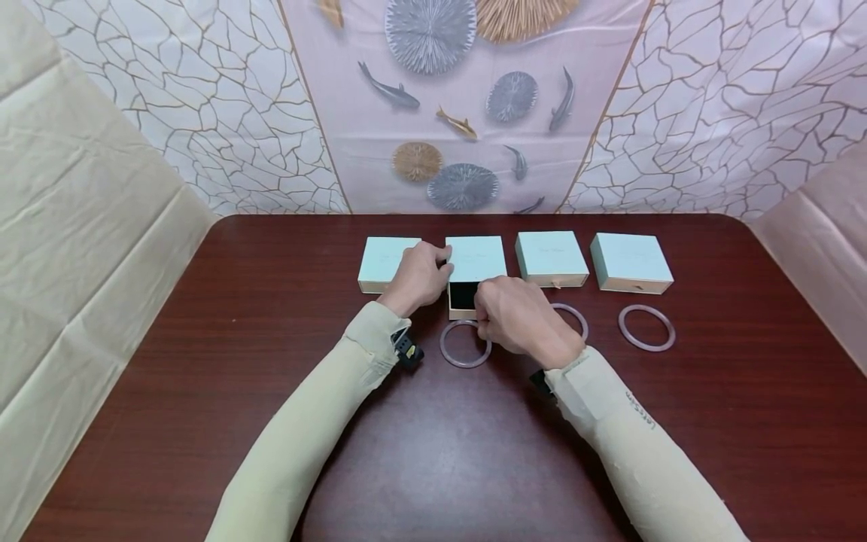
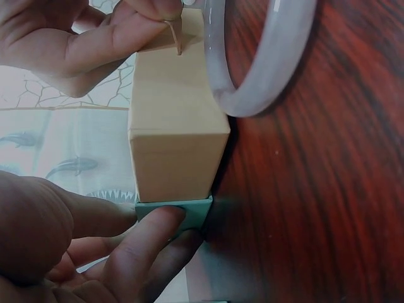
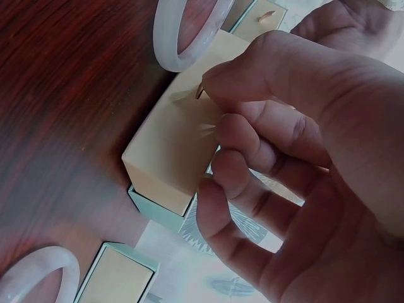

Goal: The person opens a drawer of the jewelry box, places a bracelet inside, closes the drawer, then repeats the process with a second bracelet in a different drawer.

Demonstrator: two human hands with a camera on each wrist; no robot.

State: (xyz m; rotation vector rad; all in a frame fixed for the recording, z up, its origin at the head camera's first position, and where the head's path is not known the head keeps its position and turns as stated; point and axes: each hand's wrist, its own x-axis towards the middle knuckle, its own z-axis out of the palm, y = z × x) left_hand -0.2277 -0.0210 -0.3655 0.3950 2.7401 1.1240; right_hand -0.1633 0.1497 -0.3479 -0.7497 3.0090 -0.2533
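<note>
A mint-topped jewelry box point(image 1: 476, 256) with a cream drawer point(image 1: 462, 315) stands mid-row; the drawer is pulled partway out toward me and shows a black inside. My left hand point(image 1: 418, 275) grips the mint sleeve point(image 2: 201, 211) at its left side, thumb and fingers against it. With thumb and forefinger, my right hand point(image 1: 518, 312) pinches the small ribbon pull tab point(image 3: 201, 90) on the drawer's front, its other fingers curled beside the drawer. A pale lilac bangle point(image 1: 464, 365) lies flat on the table just in front of the drawer.
Another closed box point(image 1: 374, 263) is at the left, partly behind the left hand. Two more closed boxes, one point(image 1: 552, 256) and another point(image 1: 633, 258), stand to the right. In front of them lie a half-hidden bangle point(image 1: 585, 324) and a fully visible bangle point(image 1: 650, 347). Patterned cloth point(image 1: 467, 120) hangs behind the table.
</note>
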